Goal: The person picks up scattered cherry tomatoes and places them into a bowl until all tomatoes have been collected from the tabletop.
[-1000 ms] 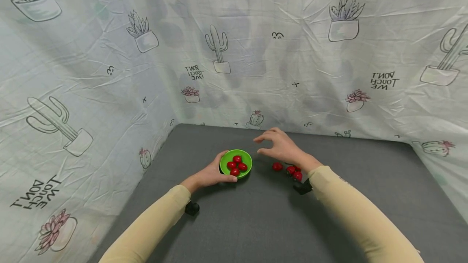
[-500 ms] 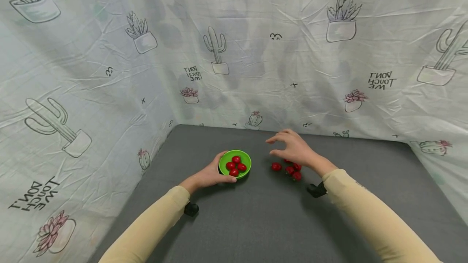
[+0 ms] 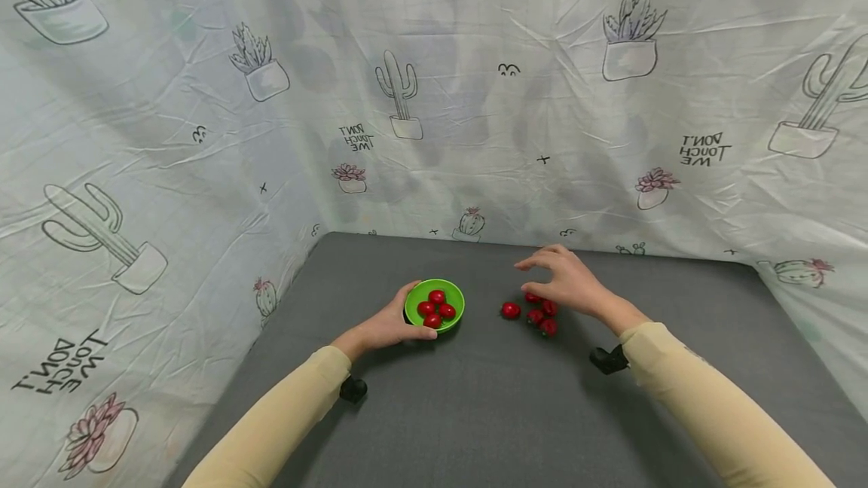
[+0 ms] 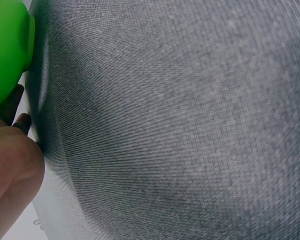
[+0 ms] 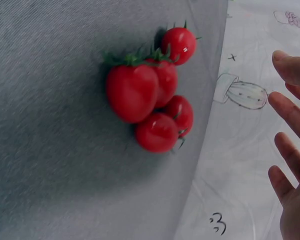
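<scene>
A right hand (image 3: pixel 566 282) hovers palm-down, thumb and fingers parted, holding nothing. Below it, toward seven o'clock, four clustered tomatoes (image 3: pixel 535 317) lie on the grey worktop (image 3: pixel 475 413); a single tomato (image 3: pixel 511 310) sits at their nine o'clock. Farther toward nine, the left hand (image 3: pixel 392 323) grips a green bowl (image 3: pixel 453 295), thumb at six o'clock, fingers near eleven; four red tomatoes (image 3: pixel 432 320) rest inside.

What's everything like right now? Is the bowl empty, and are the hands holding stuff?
Green bowl: right way up, four red tomatoes inside
Loose tomatoes: five on the table, four bunched, one apart
Left hand: holding the bowl's side
Right hand: fingers apart, holding nothing
Patterned cloth: hanging, wrinkled
</scene>
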{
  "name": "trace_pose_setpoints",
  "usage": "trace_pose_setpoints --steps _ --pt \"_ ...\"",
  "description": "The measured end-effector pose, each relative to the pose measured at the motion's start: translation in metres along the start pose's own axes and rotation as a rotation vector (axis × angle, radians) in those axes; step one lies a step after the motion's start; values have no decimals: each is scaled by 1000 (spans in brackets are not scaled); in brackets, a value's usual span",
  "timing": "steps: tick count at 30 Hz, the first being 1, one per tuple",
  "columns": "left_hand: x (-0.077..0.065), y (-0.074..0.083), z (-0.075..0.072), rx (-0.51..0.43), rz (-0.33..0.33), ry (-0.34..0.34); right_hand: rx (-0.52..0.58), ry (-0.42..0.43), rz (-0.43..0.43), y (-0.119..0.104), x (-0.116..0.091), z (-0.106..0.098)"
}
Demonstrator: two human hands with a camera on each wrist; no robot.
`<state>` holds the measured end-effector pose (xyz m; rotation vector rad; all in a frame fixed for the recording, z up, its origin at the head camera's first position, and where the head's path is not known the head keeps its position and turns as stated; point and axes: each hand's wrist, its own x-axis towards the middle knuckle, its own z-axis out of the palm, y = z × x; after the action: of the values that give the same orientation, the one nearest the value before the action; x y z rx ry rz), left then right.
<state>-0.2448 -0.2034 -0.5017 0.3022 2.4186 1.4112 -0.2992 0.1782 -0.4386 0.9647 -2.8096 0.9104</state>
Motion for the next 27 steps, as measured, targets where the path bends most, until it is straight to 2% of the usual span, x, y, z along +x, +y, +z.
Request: trace_pose_setpoints --steps 14,27 --pt "0 1 -1 -14 6 -8 -84 17 74 14 -21 3" --pt "0 1 -1 -16 13 -21 -117 61 96 28 -38 8"
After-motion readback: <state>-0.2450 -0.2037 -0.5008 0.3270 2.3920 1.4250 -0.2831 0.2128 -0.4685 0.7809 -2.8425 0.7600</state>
